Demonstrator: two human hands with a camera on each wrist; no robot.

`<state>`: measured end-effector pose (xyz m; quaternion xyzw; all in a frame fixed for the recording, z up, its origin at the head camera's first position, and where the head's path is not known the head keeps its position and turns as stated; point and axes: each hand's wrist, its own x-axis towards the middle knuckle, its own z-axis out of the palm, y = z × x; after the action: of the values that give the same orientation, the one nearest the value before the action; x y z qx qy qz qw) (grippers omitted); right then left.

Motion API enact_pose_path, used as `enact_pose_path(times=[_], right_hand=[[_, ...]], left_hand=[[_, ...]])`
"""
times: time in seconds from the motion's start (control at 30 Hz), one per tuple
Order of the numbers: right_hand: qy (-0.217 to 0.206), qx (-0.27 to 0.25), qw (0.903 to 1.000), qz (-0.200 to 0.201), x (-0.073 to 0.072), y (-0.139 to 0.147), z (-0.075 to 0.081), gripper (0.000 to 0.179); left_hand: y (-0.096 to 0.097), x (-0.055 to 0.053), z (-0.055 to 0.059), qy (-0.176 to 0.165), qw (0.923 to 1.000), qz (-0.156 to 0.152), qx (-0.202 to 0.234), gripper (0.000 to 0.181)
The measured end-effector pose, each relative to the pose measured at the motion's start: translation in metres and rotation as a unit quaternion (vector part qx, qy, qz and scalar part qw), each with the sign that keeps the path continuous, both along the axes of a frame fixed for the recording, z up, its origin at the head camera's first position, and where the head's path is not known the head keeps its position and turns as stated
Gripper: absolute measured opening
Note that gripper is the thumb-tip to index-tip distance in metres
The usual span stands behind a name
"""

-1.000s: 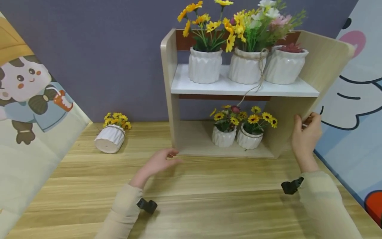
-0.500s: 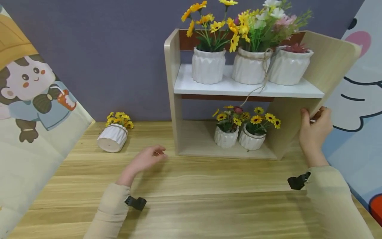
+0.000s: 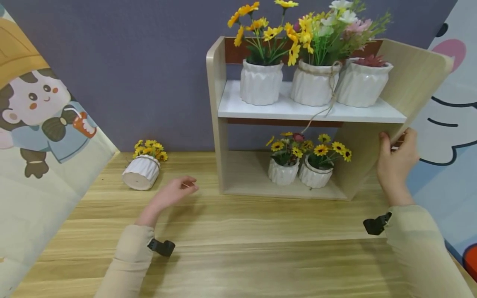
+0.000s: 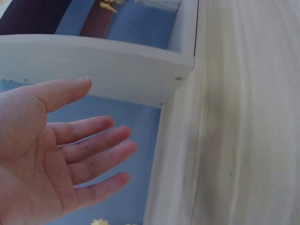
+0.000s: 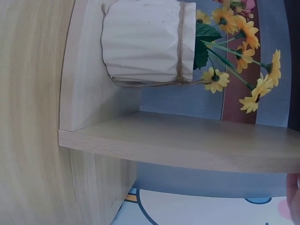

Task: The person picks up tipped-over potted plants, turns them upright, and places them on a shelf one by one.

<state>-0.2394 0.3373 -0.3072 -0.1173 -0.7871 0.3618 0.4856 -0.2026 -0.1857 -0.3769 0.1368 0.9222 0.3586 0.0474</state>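
A two-tier wooden shelf with a white middle board stands against the wall. My right hand holds the front edge of its right side panel, thumb at the edge and fingers on the outer side. In the right wrist view only a bit of that hand shows beside the panel. My left hand hovers over the table, left of the shelf, holding nothing; its fingers are spread and relaxed. Nearest to it, a white flower pot with yellow flowers lies tipped over, base facing me.
Three white pots, including a flower pot and a succulent pot, stand on the upper tier. Two small flower pots stand below. A twine hangs over the board edge. Cartoon-printed panels flank the table.
My left hand has drawn back leftward from the shelf's lower left corner. The right hand stays at the right panel, slightly higher. The head view has turned a little, shifting everything right.
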Motion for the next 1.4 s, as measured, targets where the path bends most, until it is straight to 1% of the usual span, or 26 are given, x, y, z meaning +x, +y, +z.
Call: enact_pose_path(times=[0.13, 0.3, 0.37, 0.5, 0.6, 0.7, 0.77, 0.8, 0.87, 0.93, 1.0, 1.07, 1.17, 1.27, 1.3, 1.37, 1.4], right_hand=[[-0.003, 0.001, 1.0, -0.004, -0.001, 0.001, 0.002, 0.029], [-0.013, 0.014, 0.9997, -0.017, -0.002, 0.0, 0.002, 0.037], [-0.015, 0.02, 0.9994, -0.022, -0.002, -0.001, 0.002, 0.037], [-0.014, 0.027, 0.9991, -0.029, -0.002, -0.002, 0.001, 0.033], [-0.012, 0.031, 0.9989, -0.034, -0.002, -0.004, 0.001, 0.037], [-0.01, 0.035, 0.9986, -0.038, -0.003, -0.005, 0.001, 0.043], [-0.006, 0.038, 0.9984, -0.041, -0.003, -0.005, 0.001, 0.043], [-0.006, 0.039, 0.9984, -0.041, -0.003, -0.006, 0.002, 0.043], [-0.011, 0.038, 0.9983, -0.041, -0.002, -0.007, 0.002, 0.041], [-0.017, 0.036, 0.9983, -0.042, -0.002, -0.007, 0.003, 0.039], [-0.024, 0.03, 0.9984, -0.043, -0.001, -0.008, 0.004, 0.035], [-0.023, 0.028, 0.9985, -0.042, -0.002, -0.008, 0.004, 0.034], [-0.022, 0.028, 0.9985, -0.041, -0.002, -0.008, 0.005, 0.032], [-0.023, 0.029, 0.9986, -0.038, -0.002, -0.009, 0.005, 0.034], [-0.023, 0.029, 0.9986, -0.038, -0.002, -0.009, 0.005, 0.034], [-0.024, 0.027, 0.9985, -0.041, -0.002, -0.008, 0.004, 0.036], [-0.021, 0.028, 0.9985, -0.042, -0.002, -0.008, 0.003, 0.037]], left_hand=[[-0.006, -0.002, 0.005, 0.012, 0.9999, 0.005, -0.001, 0.04], [-0.014, -0.006, 0.01, 0.041, 0.9982, 0.033, -0.03, 0.041], [-0.017, -0.008, 0.013, 0.05, 0.9971, 0.044, -0.035, 0.041], [-0.023, -0.01, 0.018, 0.067, 0.9956, 0.056, -0.033, 0.04], [-0.025, -0.011, 0.023, 0.075, 0.9946, 0.063, -0.037, 0.039], [-0.029, -0.014, 0.023, 0.079, 0.9936, 0.069, -0.044, 0.039], [-0.032, -0.017, 0.021, 0.085, 0.9926, 0.072, -0.048, 0.039], [-0.034, -0.019, 0.02, 0.092, 0.9913, 0.076, -0.057, 0.039], [-0.038, -0.02, 0.02, 0.111, 0.9869, 0.083, -0.083, 0.039], [-0.041, -0.02, 0.019, 0.13, 0.9808, 0.09, -0.115, 0.039], [-0.042, -0.02, 0.019, 0.142, 0.9744, 0.097, -0.146, 0.04], [-0.043, -0.02, 0.019, 0.152, 0.9673, 0.11, -0.171, 0.041], [-0.044, -0.021, 0.019, 0.173, 0.953, 0.14, -0.206, 0.042], [-0.046, -0.022, 0.016, 0.201, 0.9341, 0.177, -0.236, 0.043], [-0.047, -0.023, 0.014, 0.208, 0.9291, 0.185, -0.244, 0.043], [-0.049, -0.025, 0.011, 0.213, 0.9222, 0.198, -0.255, 0.042], [-0.049, -0.026, 0.008, 0.215, 0.9199, 0.204, -0.257, 0.042]])
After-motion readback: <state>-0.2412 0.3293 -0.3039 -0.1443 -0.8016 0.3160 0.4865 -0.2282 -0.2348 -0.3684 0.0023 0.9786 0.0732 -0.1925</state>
